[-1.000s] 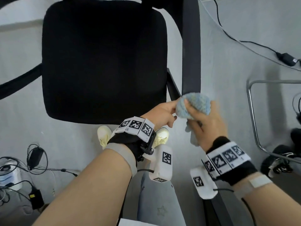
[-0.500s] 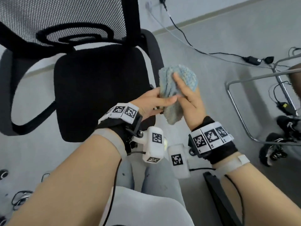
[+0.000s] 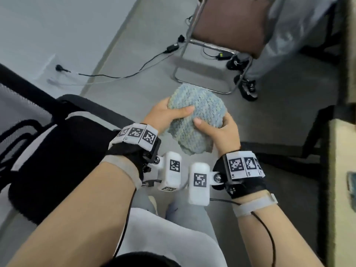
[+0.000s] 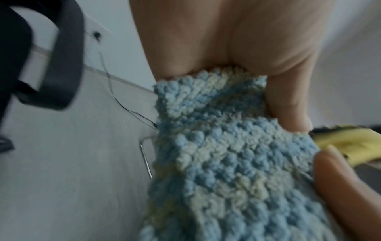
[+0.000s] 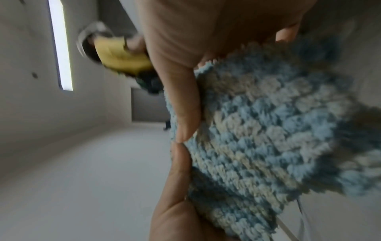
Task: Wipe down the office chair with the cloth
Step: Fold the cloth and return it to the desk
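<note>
Both hands grip the cloth in the air: left hand on its left edge, right hand on its right. The office chair stands lower left, nearer the left hand.

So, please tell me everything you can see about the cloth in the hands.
The cloth is a thick, nubbly knit in pale blue with cream streaks, soft-looking and bunched into a rounded bundle. It is held in the air above the floor, right of the office chair, touching nothing else. The left hand grips its upper left side; the right hand grips its lower right.
</note>
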{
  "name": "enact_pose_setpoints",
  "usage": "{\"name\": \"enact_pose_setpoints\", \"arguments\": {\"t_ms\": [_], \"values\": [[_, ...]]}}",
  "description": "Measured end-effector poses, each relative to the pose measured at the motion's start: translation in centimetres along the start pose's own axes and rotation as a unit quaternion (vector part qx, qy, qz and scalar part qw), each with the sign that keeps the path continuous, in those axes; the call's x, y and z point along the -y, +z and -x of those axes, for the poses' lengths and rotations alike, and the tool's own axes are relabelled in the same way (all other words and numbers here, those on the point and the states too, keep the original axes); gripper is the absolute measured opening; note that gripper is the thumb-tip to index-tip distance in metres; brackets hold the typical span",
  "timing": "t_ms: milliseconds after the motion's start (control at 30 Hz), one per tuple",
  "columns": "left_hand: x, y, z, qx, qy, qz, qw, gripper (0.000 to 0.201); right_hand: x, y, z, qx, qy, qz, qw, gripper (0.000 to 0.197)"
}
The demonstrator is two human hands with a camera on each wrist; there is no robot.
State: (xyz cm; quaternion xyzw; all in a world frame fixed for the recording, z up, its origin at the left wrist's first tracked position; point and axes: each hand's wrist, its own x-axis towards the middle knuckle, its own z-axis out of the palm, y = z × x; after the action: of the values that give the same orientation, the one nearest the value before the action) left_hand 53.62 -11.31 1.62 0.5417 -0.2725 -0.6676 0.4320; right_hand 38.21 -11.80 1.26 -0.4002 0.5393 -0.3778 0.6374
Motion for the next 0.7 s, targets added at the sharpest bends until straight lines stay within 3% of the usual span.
{"name": "enact_pose_setpoints", "arguments": {"t_ms": [67, 133, 333, 500, 600, 700], "values": [[-0.2, 5.2, -0.6, 0.054, 0.005, -0.033, 0.998, 0.025, 1.0, -4.6, 2.7, -0.051, -0.004, -0.040, 0.998, 0.040], [0.3, 10.8, -0.9, 0.117, 0.002, -0.060, 0.991, 0.023, 1.3, -9.6, 5.3, -0.117, -0.014, -0.080, 0.990, 0.033], [5.8, 28.4, 0.3, 0.306, -0.034, -0.151, 0.939, 0.028, 0.0, -23.3, 15.1, -0.336, -0.032, -0.129, 0.932, 0.047], [12.7, 40.9, 4.1, 0.428, -0.061, -0.255, 0.865, 0.035, -3.3, -31.8, 23.8, -0.500, -0.009, -0.182, 0.847, 0.047], [16.9, 46.0, 6.0, 0.491, -0.087, -0.317, 0.807, 0.044, -5.6, -35.4, 28.1, -0.555, 0.026, -0.174, 0.813, 0.041], [20.0, 49.1, 7.1, 0.538, -0.116, -0.368, 0.749, 0.037, -8.4, -37.9, 30.8, -0.591, 0.079, -0.155, 0.788, 0.037]]}}
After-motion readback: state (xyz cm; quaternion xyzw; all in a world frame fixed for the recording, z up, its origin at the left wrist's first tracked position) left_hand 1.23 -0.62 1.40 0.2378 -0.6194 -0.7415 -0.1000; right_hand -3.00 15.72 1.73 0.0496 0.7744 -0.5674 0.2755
